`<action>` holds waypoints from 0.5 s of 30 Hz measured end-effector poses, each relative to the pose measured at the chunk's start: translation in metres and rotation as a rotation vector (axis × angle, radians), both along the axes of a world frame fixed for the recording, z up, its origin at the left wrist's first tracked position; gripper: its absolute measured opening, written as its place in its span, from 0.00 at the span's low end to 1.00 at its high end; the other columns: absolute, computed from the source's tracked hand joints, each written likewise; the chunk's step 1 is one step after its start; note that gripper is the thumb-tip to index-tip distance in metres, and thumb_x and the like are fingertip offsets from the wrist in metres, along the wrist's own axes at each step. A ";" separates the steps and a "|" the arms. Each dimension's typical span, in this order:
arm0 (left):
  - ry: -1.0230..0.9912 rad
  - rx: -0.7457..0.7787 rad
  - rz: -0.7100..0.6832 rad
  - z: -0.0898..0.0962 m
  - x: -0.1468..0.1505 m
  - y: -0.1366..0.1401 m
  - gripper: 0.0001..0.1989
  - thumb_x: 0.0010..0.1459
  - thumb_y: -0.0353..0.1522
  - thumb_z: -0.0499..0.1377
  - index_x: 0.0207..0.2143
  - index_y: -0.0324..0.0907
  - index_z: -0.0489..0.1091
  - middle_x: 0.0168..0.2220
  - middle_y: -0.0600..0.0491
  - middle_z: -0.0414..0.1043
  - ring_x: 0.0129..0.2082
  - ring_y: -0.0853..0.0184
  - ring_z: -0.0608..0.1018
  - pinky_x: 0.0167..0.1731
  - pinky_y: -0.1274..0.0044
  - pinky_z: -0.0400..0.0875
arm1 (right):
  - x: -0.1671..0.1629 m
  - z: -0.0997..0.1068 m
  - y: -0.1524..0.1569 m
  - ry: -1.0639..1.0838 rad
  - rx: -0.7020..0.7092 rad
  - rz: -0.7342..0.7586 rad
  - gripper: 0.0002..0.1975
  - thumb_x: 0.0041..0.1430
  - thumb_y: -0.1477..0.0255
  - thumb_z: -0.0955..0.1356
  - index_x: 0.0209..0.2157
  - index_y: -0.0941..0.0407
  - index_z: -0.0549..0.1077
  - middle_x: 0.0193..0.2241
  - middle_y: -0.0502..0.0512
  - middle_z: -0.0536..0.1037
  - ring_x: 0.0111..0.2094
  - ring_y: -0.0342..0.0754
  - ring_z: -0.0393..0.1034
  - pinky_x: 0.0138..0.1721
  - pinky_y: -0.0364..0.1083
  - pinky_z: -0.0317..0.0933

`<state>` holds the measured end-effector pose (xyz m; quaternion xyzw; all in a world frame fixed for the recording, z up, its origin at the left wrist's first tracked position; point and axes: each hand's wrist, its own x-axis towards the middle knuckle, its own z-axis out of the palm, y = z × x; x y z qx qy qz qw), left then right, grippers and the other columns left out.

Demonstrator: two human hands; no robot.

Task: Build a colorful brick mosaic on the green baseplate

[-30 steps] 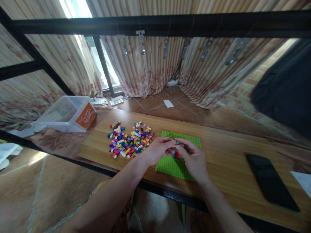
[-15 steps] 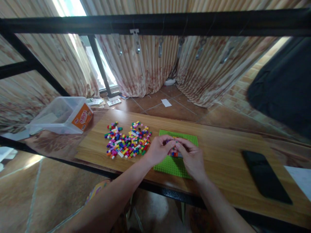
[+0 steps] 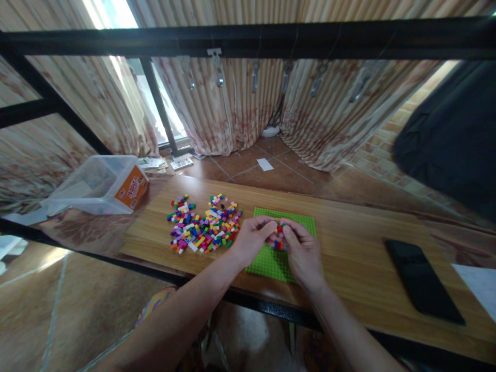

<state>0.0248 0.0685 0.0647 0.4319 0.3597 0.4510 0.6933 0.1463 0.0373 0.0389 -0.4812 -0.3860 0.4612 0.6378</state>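
Note:
My left hand (image 3: 253, 237) and my right hand (image 3: 304, 250) meet above the green baseplate (image 3: 271, 263). Between their thumbs and fingertips they pinch small toy bricks (image 3: 279, 228), red and green where they show; fingers cover the rest. Just below, a few red and blue bricks (image 3: 278, 245) are visible at the baseplate, partly hidden by my hands. To the left of my left hand a loose pile of many-coloured toy bricks (image 3: 203, 230) is spread over the wooden table (image 3: 349, 237).
A black phone (image 3: 424, 281) lies on the table's right part, with white paper (image 3: 478, 289) beside it. A clear plastic box (image 3: 96, 188) with an orange label stands beyond the left end. A black metal bar (image 3: 248, 41) crosses in front of the curtains.
My thumbs have parted slightly, so the red and green bricks between my fingers show more. My right hand has shifted a little to the left.

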 end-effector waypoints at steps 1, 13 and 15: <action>-0.009 -0.003 0.003 0.000 0.000 0.001 0.15 0.50 0.41 0.65 0.31 0.36 0.73 0.21 0.56 0.68 0.20 0.75 0.68 0.21 0.82 0.63 | -0.001 0.001 0.001 0.064 -0.005 0.016 0.12 0.55 0.62 0.72 0.39 0.51 0.78 0.35 0.52 0.81 0.34 0.45 0.74 0.40 0.49 0.70; 0.300 0.333 -0.053 -0.002 -0.007 0.006 0.10 0.58 0.36 0.58 0.34 0.37 0.71 0.22 0.58 0.67 0.20 0.75 0.67 0.23 0.81 0.61 | -0.002 0.021 -0.003 0.369 -0.267 0.195 0.14 0.48 0.61 0.76 0.26 0.57 0.74 0.22 0.46 0.70 0.20 0.35 0.57 0.17 0.36 0.49; 0.318 0.376 -0.059 -0.003 -0.008 0.006 0.10 0.58 0.36 0.58 0.35 0.37 0.72 0.23 0.57 0.68 0.22 0.74 0.68 0.25 0.81 0.62 | -0.002 0.022 -0.005 0.364 -0.276 0.201 0.16 0.46 0.60 0.77 0.25 0.57 0.74 0.20 0.45 0.68 0.19 0.34 0.54 0.16 0.36 0.45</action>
